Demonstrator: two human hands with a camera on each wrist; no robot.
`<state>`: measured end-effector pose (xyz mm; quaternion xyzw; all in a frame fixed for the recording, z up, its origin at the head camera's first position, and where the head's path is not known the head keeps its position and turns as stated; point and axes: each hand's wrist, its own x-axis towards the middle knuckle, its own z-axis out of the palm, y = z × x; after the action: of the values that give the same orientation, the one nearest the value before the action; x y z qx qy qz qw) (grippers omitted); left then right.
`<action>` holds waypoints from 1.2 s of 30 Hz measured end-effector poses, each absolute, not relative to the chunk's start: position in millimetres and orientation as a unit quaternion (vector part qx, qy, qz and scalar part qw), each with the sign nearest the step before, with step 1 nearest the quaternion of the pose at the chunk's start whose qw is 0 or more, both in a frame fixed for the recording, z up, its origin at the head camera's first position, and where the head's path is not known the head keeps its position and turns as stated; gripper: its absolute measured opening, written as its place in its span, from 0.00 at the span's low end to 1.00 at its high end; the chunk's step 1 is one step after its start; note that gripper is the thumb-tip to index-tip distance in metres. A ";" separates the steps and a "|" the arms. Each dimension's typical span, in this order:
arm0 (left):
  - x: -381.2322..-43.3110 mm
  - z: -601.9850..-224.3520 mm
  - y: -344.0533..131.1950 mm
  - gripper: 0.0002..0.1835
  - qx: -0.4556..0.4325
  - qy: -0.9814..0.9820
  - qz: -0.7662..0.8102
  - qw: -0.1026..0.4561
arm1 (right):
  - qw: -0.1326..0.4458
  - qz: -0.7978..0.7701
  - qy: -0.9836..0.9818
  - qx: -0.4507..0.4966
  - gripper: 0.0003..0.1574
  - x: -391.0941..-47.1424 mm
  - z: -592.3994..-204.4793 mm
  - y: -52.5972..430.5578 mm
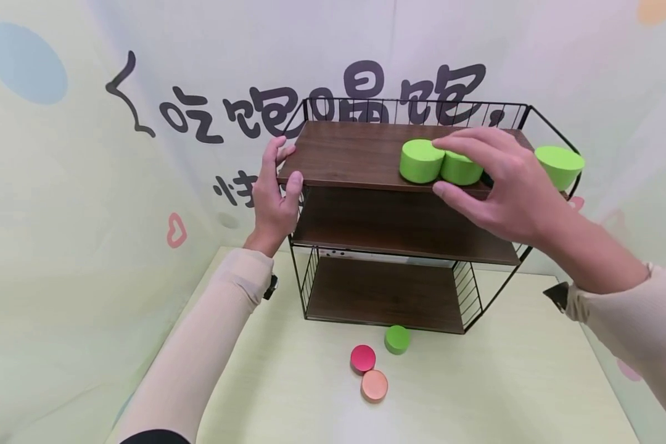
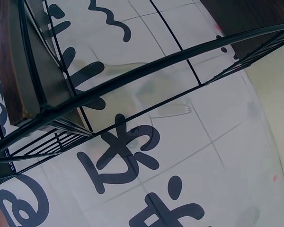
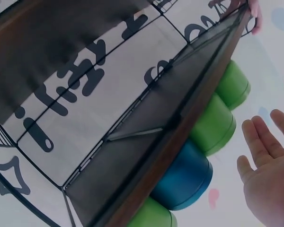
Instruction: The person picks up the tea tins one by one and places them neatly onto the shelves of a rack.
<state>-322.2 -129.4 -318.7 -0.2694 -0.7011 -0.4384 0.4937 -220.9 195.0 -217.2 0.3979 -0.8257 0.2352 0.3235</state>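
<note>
A black wire rack with dark wood shelves [image 1: 355, 151] stands on the table. My left hand [image 1: 276, 197] grips the left front corner of its top shelf, thumb at the front and fingers over the edge. My right hand [image 1: 510, 179] hovers in front of the top shelf's right part, fingers spread and relaxed, holding nothing; the right wrist view shows a gap to the cylinders. Two green cylinders [image 1: 422, 161] stand side by side there. A blue cylinder [image 3: 184, 177], mostly hidden by my hand in the head view, is between them and another green cylinder [image 1: 559, 166] at the right end.
On the table [image 1: 288, 388] before the rack lie a small green disc [image 1: 397, 339], a red disc [image 1: 363, 359] and an orange disc [image 1: 374, 386], the last two touching. Behind is a printed wall cloth [image 1: 227, 49] with black characters.
</note>
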 end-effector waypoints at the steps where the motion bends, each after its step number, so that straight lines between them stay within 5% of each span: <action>1: -318.4 -316.3 -128.1 0.29 -0.269 -0.701 -0.440 0.493 | 0.325 0.235 -0.824 0.401 0.32 -220.2 -220.2 195.2; 20: -298.1 -304.3 -120.5 0.28 -0.269 -0.694 -0.445 0.497 | 0.320 0.282 -0.804 0.413 0.40 -204.3 -282.3 199.3; 36: -298.5 -303.1 -120.5 0.28 -0.271 -0.694 -0.449 0.494 | 0.244 0.322 -0.830 0.385 0.33 -202.0 -341.9 200.6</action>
<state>-298.5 -120.5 -303.1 -0.2708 -0.6936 -0.4493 0.4937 -202.0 200.6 -341.9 0.3855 -0.8296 0.3222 0.2437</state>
